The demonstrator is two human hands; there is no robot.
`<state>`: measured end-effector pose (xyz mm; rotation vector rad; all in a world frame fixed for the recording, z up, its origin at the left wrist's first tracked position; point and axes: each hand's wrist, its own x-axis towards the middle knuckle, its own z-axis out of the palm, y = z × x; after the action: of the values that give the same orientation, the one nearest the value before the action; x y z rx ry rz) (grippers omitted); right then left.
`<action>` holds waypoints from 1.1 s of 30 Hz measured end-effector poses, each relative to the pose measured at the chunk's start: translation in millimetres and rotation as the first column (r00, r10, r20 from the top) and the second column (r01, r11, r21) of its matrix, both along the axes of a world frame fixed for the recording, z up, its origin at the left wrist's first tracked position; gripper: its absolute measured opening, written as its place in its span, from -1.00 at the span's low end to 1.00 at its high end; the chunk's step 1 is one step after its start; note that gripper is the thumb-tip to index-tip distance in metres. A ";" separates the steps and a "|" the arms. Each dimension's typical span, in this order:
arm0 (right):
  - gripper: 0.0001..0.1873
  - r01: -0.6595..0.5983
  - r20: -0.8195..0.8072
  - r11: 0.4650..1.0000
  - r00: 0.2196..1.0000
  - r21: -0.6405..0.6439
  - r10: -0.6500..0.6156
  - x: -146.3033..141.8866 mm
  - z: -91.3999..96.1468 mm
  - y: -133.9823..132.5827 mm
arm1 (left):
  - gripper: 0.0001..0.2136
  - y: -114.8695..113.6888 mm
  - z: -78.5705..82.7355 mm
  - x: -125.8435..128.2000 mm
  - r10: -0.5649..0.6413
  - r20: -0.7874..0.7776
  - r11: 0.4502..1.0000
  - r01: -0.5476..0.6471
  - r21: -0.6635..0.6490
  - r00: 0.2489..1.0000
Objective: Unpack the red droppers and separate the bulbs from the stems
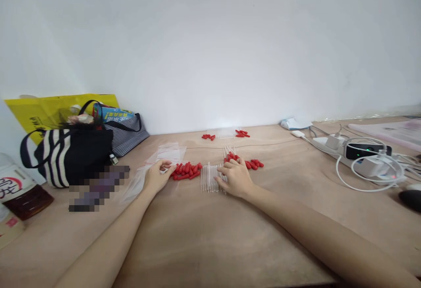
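My left hand (159, 175) rests at the left edge of a pile of red rubber bulbs (186, 170). Its fingers are curved, with a gap between thumb and fingers, and the tips touch or nearly touch the bulbs. To the right of the pile, thin clear tubes (208, 178) lie side by side in a row. My right hand (237, 177) is over the right part of that row, fingers spread. Just beyond its fingers, clear tubes with red bulbs on them (230, 154) lie in a heap, partly hidden by the hand. Clear plastic bags (169, 153) lie beside my left hand.
Farther back are more red bulbs (208, 137) and clear tubes (226, 133). At left stand a black bag (79, 156), a striped bag (126, 136) and a bottle of dark drink (28, 200). A power strip (324, 145) with tangled white cables lies at right.
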<state>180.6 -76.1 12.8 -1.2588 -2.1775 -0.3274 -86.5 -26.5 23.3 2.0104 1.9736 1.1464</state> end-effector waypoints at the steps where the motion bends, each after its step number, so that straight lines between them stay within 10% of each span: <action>1: -0.73 -0.001 0.008 1.000 1.000 -0.017 0.001 0.4 0.4 -1.3 | -0.70 -0.2 -0.8 0.0 -0.013 -0.003 1.000 0.013 -0.021 1.000; 11: -0.50 -0.018 0.034 0.988 0.999 -0.152 0.024 3.4 5.1 -6.8 | -0.71 -5.1 5.1 2.7 0.056 -0.058 0.994 -0.050 0.095 0.997; 15: -0.58 -0.025 -0.052 0.987 0.999 -0.161 0.016 7.0 5.6 -5.6 | -0.71 -24.8 10.5 28.8 -0.088 -0.190 0.944 0.143 0.298 0.978; 21: -0.76 0.095 -0.184 0.979 0.974 -0.183 -0.129 30.1 5.7 5.9 | -0.29 -66.1 6.8 86.8 -0.540 -0.497 0.773 0.634 0.026 0.679; 33: -0.78 0.323 -0.231 0.833 0.859 -0.448 -0.457 65.2 21.1 47.2 | -0.38 -47.4 1.5 114.4 -0.592 -0.527 0.745 0.663 -0.069 0.610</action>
<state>245.8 -28.9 33.9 -1.8529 -1.7278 0.1752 27.9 -73.9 24.8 2.9759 1.0860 0.5971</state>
